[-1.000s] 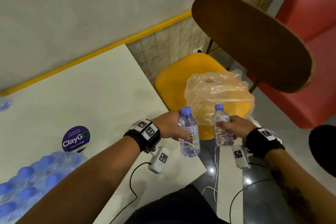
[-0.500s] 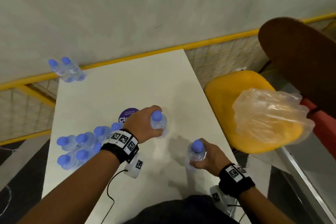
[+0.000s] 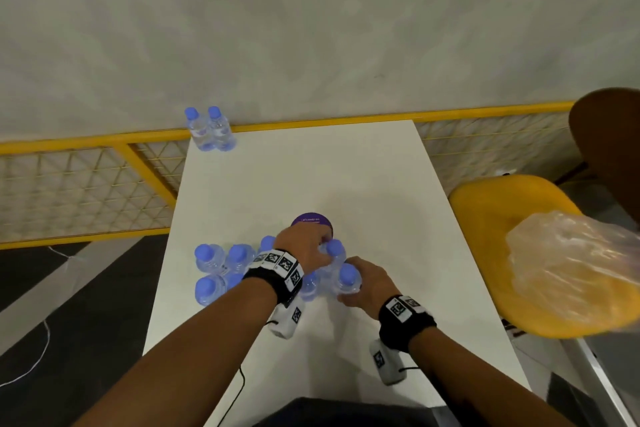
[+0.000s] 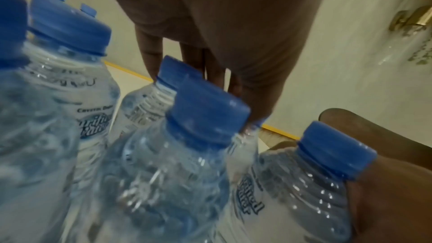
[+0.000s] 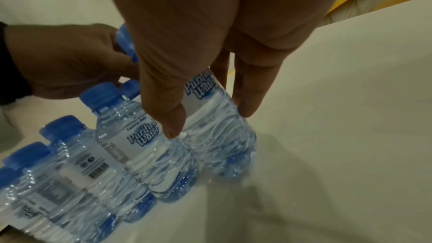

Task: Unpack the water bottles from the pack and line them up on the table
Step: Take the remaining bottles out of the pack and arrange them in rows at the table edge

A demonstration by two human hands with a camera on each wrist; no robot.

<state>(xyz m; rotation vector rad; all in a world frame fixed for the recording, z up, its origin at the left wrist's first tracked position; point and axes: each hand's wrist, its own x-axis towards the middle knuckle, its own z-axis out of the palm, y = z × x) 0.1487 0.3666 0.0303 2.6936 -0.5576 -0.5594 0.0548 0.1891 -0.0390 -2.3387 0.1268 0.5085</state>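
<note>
Several clear water bottles with blue caps stand in a cluster [image 3: 221,270] on the near left of the white table [image 3: 381,191]. My left hand [image 3: 311,250] grips a bottle [image 3: 334,248] near its neck at the cluster's right end. Just right of it, my right hand [image 3: 363,284] holds another bottle [image 3: 348,274] around its body. In the right wrist view the thumb and fingers [image 5: 247,103] wrap the labelled bottle [image 5: 217,136], which stands against its neighbours. The left wrist view shows my fingers [image 4: 149,56] reaching down among the caps [image 4: 210,106].
Two more bottles [image 3: 209,130] stand at the table's far left corner by the yellow rail [image 3: 329,121]. A purple round sticker [image 3: 311,220] lies mid-table. At the right, a yellow chair [image 3: 502,215] holds crumpled plastic wrap [image 3: 568,263], with a brown chair back [image 3: 609,149] behind.
Both hands carried their bottles from beside the chair over the table and leftward to the cluster. The two bottles now sit close together against the group.
</note>
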